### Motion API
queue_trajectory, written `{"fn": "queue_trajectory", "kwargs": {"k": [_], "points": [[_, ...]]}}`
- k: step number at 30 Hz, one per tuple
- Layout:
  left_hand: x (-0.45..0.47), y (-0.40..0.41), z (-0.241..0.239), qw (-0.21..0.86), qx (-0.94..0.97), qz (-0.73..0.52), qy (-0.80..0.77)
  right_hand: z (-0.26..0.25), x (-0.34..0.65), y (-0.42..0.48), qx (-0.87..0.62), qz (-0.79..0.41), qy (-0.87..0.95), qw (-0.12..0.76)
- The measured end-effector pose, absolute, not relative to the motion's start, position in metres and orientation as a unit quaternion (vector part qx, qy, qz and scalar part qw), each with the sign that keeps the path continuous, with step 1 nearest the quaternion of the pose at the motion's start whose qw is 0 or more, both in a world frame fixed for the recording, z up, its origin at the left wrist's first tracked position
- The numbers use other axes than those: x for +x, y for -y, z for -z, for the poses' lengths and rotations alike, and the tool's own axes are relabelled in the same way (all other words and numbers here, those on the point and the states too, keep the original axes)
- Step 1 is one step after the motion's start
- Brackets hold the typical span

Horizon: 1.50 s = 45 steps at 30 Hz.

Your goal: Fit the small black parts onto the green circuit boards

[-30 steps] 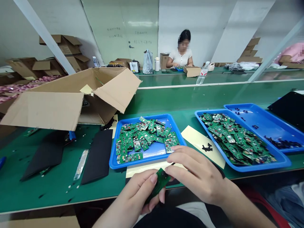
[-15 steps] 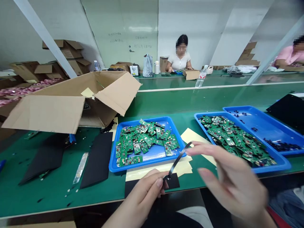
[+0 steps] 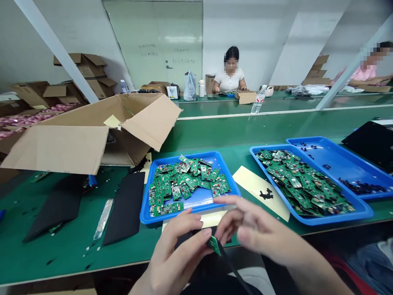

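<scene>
My left hand (image 3: 179,246) pinches a small green circuit board (image 3: 213,244) between thumb and fingers, just in front of the near tray. A black flat strip (image 3: 231,266) runs from the board's right end and hangs down toward my lap. My right hand (image 3: 248,229) is at the board's right side. Its index finger is stretched out, the other fingers are curled close to the board, and the thumb stands apart. Fingers partly hide the board's far side. Beyond my hands, a blue tray (image 3: 192,202) holds many green circuit boards (image 3: 184,180).
A second blue tray (image 3: 256,157) of boards and a third blue tray (image 3: 346,164) with small black parts stand at right. Black pieces (image 3: 266,194) lie on a yellow sheet (image 3: 248,182). At left are an open carton (image 3: 61,143) and black sheets (image 3: 125,209). A co-worker (image 3: 230,76) sits opposite.
My right hand has moved left and down to the board, letting go of the strip's raised end. The strip now hangs downward. The black pieces on the yellow sheet have come into view.
</scene>
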<state>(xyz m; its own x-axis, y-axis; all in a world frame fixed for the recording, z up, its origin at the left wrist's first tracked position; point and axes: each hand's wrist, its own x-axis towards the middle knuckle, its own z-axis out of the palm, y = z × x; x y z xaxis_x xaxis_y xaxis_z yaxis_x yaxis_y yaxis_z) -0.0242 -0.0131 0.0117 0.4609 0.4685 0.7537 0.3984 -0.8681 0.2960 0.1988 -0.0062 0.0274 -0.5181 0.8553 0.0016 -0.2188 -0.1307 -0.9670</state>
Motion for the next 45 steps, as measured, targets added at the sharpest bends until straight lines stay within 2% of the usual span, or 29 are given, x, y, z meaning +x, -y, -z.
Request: {"fn": "queue_trajectory", "kwargs": {"k": [3,10,19,24,30,36,38,42,45], "points": [[-0.025,0.012,-0.011,0.022,0.843,-0.464,-0.271,-0.032,0.181,0.026,-0.304,-0.717,0.522,0.347],[-0.025,0.007,-0.013,-0.003,0.834,-0.482,-0.267,-0.019,0.161,0.033,-0.223,-0.763,0.43,0.428],[-0.019,0.008,-0.01,0.194,0.785,-0.527,-0.262,-0.005,0.159,0.026,-0.18,-0.833,0.361,0.378],[-0.018,0.006,-0.008,0.242,0.76,-0.539,-0.272,-0.01,0.159,0.02,-0.208,-0.838,0.367,0.346],[-0.017,0.009,-0.006,0.294,0.721,-0.536,-0.325,-0.018,0.162,0.02,-0.3,-0.753,0.459,0.364],[-0.01,0.014,-0.007,0.44,0.62,-0.558,-0.332,-0.017,0.158,0.022,-0.347,-0.697,0.484,0.4],[-0.008,0.015,-0.008,0.467,0.6,-0.562,-0.327,-0.019,0.157,0.023,-0.36,-0.645,0.53,0.416],[-0.006,0.017,-0.008,0.513,0.575,-0.554,-0.314,-0.027,0.159,0.026,-0.378,-0.468,0.665,0.442],[-0.006,0.019,-0.007,0.521,0.576,-0.542,-0.32,-0.032,0.16,0.026,-0.401,-0.384,0.698,0.453]]}}
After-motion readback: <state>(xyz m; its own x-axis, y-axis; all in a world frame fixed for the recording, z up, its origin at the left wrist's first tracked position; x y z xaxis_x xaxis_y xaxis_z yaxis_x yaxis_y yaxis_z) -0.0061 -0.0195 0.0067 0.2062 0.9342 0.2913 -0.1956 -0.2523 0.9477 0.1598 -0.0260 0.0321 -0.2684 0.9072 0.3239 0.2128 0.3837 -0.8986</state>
